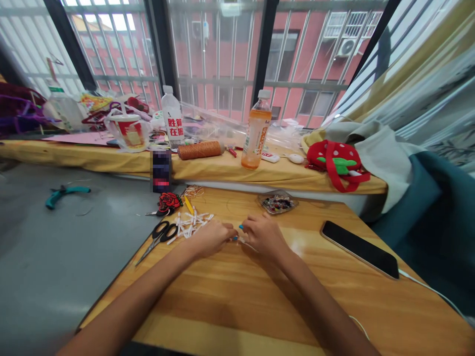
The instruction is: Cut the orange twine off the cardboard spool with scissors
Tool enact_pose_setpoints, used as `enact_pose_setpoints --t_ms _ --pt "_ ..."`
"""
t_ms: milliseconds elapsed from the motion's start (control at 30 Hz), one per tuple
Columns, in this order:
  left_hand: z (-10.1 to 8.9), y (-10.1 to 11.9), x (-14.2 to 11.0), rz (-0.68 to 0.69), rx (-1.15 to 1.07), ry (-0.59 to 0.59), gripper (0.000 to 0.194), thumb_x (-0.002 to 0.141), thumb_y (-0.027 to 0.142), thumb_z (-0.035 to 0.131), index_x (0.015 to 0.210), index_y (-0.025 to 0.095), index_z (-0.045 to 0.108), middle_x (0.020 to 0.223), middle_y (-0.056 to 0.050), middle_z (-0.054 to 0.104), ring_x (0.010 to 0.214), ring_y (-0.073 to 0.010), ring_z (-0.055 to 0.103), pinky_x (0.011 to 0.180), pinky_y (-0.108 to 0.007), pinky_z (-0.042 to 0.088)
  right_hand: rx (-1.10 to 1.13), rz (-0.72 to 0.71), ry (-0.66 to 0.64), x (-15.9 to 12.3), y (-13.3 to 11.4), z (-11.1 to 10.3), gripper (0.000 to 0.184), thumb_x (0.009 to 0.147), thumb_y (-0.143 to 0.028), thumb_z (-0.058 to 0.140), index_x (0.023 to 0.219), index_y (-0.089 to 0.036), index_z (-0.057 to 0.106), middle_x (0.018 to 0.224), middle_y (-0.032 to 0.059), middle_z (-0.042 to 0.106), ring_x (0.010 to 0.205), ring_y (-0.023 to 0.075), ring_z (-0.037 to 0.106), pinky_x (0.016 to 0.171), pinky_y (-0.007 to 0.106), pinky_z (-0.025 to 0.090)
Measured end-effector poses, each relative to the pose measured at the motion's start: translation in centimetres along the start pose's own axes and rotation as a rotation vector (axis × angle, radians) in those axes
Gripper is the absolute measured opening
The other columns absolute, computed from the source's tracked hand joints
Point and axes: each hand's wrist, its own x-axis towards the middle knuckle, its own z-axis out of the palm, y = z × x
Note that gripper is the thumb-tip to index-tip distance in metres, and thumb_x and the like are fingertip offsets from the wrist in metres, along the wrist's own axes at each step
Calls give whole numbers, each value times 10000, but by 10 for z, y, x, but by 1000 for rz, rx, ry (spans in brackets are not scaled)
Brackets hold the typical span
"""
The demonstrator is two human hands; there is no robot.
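Over the middle of the wooden table my left hand (213,238) and my right hand (264,234) meet with only a small gap between their fingertips. Both are closed in a pinch. A small blue piece (235,238) shows at the left fingertips, and another blue bit (241,226) pokes out from the right ones. Whether they belong to one thing is too small to tell. A thin whitish strand (246,243) runs below the right fingers. Just left of my left hand lies a pile of white paper-like strips (185,226), with black-handled scissors (158,240) beside it.
A clear dish of mixed beads (278,203) sits behind my right hand. To the right lies a phone (359,248) with a white cable. The yellow-covered sill behind holds an orange-tinted bottle (256,133) and a thread spool (201,150). Blue-handled pliers (67,194) lie far left.
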Motion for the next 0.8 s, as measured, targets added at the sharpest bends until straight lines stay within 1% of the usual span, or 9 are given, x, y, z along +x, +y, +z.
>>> enact_pose_setpoints --t_ms 67,133,233,367,467,600,667,733,800 --pt "-1 -1 -2 47 59 28 232 775 114 396 884 186 588 756 -28 611 610 -127 543 537 -205 336 436 287 -87 2 6 3 188 679 -194 516 495 -159 502 538 -11 465 555 112 388 538 243 239" --pt "0 -2 -4 62 77 113 298 789 100 377 1011 204 546 776 -23 611 633 -129 550 548 -204 350 703 458 -181 3 10 3 215 678 -264 506 490 -162 491 451 -44 386 456 89 322 467 230 202" --pt "4 -3 -4 76 27 267 351 811 87 346 1099 216 501 775 -21 608 656 -121 550 575 -198 371 854 538 -251 3 11 0 218 651 -339 521 529 -162 481 409 -75 320 384 63 241 412 219 148" --pt "9 1 -3 55 -179 466 298 848 144 341 1055 212 545 731 -17 596 646 -98 537 588 -177 387 1153 614 -296 2 9 -5 170 590 -299 578 589 -157 484 473 -69 388 394 45 272 390 195 154" --pt "10 6 -2 30 -330 562 299 849 148 339 1029 205 570 698 -11 584 632 -87 529 589 -169 392 1363 630 -345 1 11 -3 146 594 -272 576 613 -158 487 484 -70 394 387 34 251 388 179 172" --pt "9 12 2 -18 -514 568 283 833 159 365 965 173 615 637 -10 565 602 -90 517 589 -176 390 1466 619 -417 -1 14 5 125 576 -223 597 600 -142 504 489 -63 419 375 18 214 392 173 169" --pt "7 14 4 -58 -627 510 266 822 177 389 896 161 644 619 -13 573 599 -98 518 594 -183 389 1492 600 -454 -3 14 9 156 556 -240 626 610 -131 528 507 -54 445 378 14 234 390 171 158" --pt "4 15 6 -100 -732 421 261 813 203 407 810 150 663 612 -16 585 599 -105 520 595 -188 387 1456 557 -471 -4 14 11 193 548 -272 651 623 -122 557 519 -45 464 391 18 280 393 172 180" --pt "2 14 7 -145 -780 348 265 802 226 424 742 140 667 603 -15 589 589 -107 516 580 -186 378 1328 536 -399 -3 16 9 221 577 -319 645 634 -116 580 525 -33 487 413 33 344 408 177 230"
